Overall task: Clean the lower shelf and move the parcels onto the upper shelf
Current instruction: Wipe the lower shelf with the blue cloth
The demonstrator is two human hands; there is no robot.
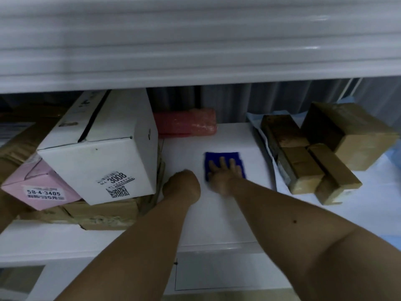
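A right hand (223,172) presses a soft blue cloth (225,164) flat, fingers spread, on the smooth white lower shelf (217,224). The left hand (183,189) rests curled beside it. Cardboard parcels (312,153) sit right, a white box (102,146) left.

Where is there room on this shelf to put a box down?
The bare white strip of shelf between the white box and the brown boxes, behind the cloth up to the red parcel, and along the front edge. Both sides are crowded.
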